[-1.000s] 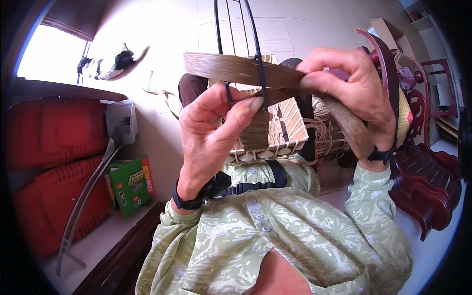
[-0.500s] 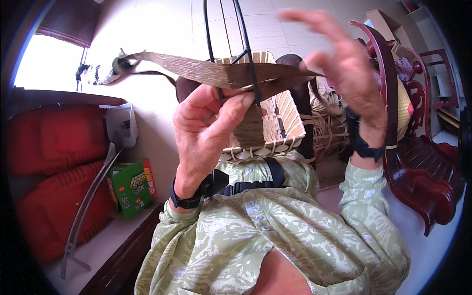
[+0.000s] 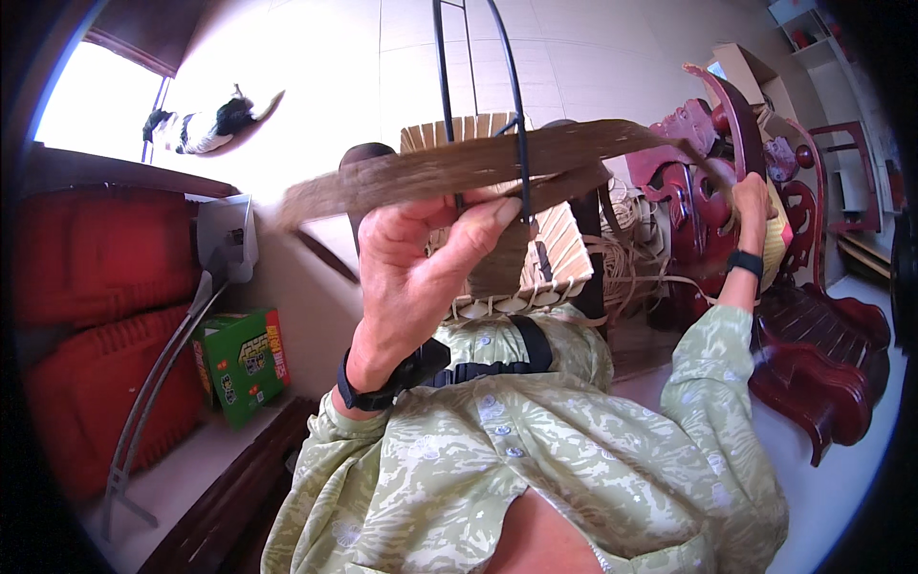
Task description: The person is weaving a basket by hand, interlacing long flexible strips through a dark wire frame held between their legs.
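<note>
Two hands in view, one brown strip [image 3: 478, 167], one woven basket [image 3: 521, 258], one black wire frame [image 3: 507, 105]. Left hand [image 3: 421, 277] raised at centre, thumb and fingertips pinched together on the strip just where the wire crosses it. Right hand [image 3: 751, 206] far out to the right, closed on the strip's other end beside a dark red carved chair [image 3: 813, 354]. Strip stretched flat and nearly level between both hands, its free left end reaching past the left hand toward the wall. Basket directly behind the left hand, pale slats upright, rim laced with cane; inside hidden from view. Loose coil of cane [image 3: 636, 253] just right of the basket, in front of the chair. One black wristband on each wrist. At left, two red ribbed cushions [image 3: 91, 316] stacked, a grey metal stand [image 3: 158, 383] leaning across them. One green carton [image 3: 239, 364] near the stand on a pale ledge, box-shaped, with a red and yellow panel on its side. High on the far wall, one dark bundle [image 3: 206, 124] beside a bright window.
</note>
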Demonstrator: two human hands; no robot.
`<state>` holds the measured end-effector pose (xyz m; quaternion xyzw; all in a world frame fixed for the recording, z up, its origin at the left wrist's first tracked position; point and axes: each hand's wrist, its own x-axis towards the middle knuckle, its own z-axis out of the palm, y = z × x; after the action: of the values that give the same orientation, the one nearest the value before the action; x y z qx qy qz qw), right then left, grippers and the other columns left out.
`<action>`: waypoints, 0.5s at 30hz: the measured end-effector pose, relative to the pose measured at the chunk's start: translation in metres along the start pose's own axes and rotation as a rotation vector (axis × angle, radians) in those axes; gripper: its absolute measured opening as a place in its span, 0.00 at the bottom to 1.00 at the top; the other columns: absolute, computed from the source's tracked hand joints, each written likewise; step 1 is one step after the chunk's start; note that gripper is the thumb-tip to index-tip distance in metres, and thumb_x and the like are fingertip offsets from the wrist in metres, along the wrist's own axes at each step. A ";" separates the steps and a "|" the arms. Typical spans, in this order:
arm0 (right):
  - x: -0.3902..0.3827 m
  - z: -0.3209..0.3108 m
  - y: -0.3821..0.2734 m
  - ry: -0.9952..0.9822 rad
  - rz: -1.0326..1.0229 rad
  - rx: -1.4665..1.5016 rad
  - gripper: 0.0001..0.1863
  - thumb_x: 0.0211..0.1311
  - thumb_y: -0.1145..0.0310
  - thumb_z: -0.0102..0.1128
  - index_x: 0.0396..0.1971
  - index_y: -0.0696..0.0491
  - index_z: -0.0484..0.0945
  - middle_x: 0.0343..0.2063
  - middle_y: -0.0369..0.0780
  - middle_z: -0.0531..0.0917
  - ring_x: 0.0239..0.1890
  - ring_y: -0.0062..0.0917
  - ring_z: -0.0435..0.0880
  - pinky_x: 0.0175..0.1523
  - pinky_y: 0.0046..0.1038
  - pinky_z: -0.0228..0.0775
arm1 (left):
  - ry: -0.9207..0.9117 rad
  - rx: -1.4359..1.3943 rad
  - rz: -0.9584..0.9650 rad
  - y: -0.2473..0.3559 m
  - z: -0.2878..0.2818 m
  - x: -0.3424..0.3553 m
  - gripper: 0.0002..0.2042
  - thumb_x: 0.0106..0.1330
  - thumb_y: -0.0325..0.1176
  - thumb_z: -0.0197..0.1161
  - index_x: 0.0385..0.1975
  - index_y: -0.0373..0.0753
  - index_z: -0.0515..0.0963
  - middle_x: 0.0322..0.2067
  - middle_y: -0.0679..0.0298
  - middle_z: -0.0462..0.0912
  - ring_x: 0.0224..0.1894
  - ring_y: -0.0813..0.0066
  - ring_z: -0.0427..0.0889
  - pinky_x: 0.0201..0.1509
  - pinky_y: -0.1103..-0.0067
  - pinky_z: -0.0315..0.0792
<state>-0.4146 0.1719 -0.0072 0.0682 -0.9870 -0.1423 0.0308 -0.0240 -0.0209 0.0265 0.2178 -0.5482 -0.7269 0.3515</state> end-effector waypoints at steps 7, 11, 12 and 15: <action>-0.147 -0.093 -0.117 -0.567 -1.503 1.339 0.26 0.56 0.56 0.65 0.51 0.56 0.74 0.45 0.36 0.80 0.41 0.19 0.78 0.46 0.21 0.70 | -0.023 0.185 -0.013 0.007 0.002 -0.002 0.06 0.61 0.24 0.63 0.37 0.34 0.78 0.31 0.70 0.79 0.33 0.88 0.74 0.36 0.88 0.69; -0.163 -0.104 -0.124 -0.718 -1.474 1.379 0.08 0.53 0.71 0.66 0.30 0.59 0.80 0.26 0.32 0.81 0.32 0.13 0.76 0.39 0.18 0.67 | 0.035 0.102 -0.037 0.006 0.001 -0.007 0.09 0.62 0.24 0.62 0.41 0.32 0.77 0.37 0.66 0.80 0.37 0.84 0.76 0.41 0.86 0.72; -0.152 -0.097 -0.116 -0.682 -1.408 1.370 0.07 0.53 0.72 0.66 0.29 0.59 0.80 0.25 0.32 0.81 0.31 0.13 0.76 0.37 0.17 0.67 | -0.053 0.203 -0.001 0.005 0.000 -0.006 0.09 0.62 0.23 0.61 0.42 0.31 0.77 0.37 0.64 0.80 0.38 0.82 0.77 0.43 0.85 0.73; -0.098 -0.058 -0.078 -0.510 -1.063 1.365 0.05 0.59 0.71 0.60 0.27 0.54 0.82 0.24 0.32 0.82 0.29 0.13 0.78 0.38 0.16 0.70 | -0.019 -0.216 -0.064 0.000 0.003 -0.003 0.06 0.64 0.22 0.58 0.39 0.28 0.76 0.31 0.61 0.82 0.33 0.77 0.83 0.38 0.85 0.76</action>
<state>-0.3031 0.0958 0.0224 0.4856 -0.6719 0.4682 -0.3060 -0.0242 -0.0160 0.0271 0.1890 -0.4630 -0.7946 0.3443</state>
